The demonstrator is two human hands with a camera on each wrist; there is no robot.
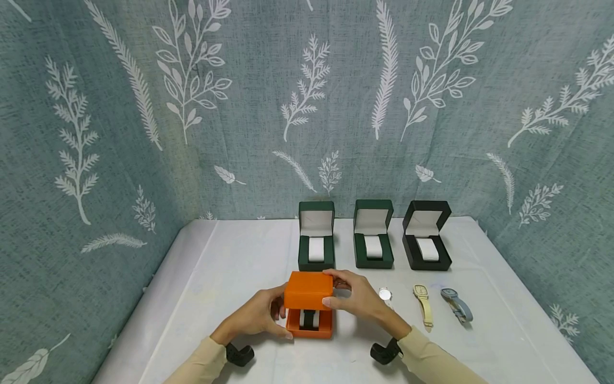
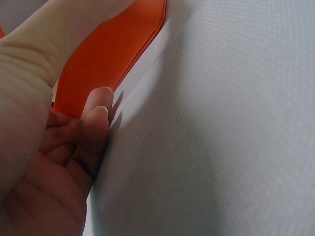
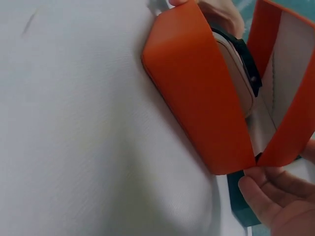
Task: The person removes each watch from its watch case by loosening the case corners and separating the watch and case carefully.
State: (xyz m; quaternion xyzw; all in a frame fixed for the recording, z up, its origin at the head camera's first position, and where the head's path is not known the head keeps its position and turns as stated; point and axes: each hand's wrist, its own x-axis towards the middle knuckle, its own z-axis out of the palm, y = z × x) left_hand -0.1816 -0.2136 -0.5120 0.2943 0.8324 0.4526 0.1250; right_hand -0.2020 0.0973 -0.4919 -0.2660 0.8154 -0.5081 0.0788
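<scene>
An orange watch box (image 1: 308,334) sits half-closed on the table, its lid (image 1: 308,290) tilted over the base. Inside, a watch with a black strap (image 3: 252,69) is wrapped round a pale cushion (image 3: 236,73). My left hand (image 1: 259,313) holds the base from the left side, thumb at the front corner and fingers along the side. At the right of the lid my right hand (image 1: 357,298) grips it, thumb on the front edge and fingers over the top. The left wrist view shows fingertips (image 2: 101,110) against the orange side wall.
Behind stand two green watch boxes (image 1: 316,265) (image 1: 374,264) and a black one (image 1: 427,265), all open with white cushions. To the right lie a silver watch (image 1: 385,294), a gold watch (image 1: 423,304) and a blue-grey watch (image 1: 458,305). Patterned cloth (image 1: 259,106) surrounds the white table (image 1: 230,266).
</scene>
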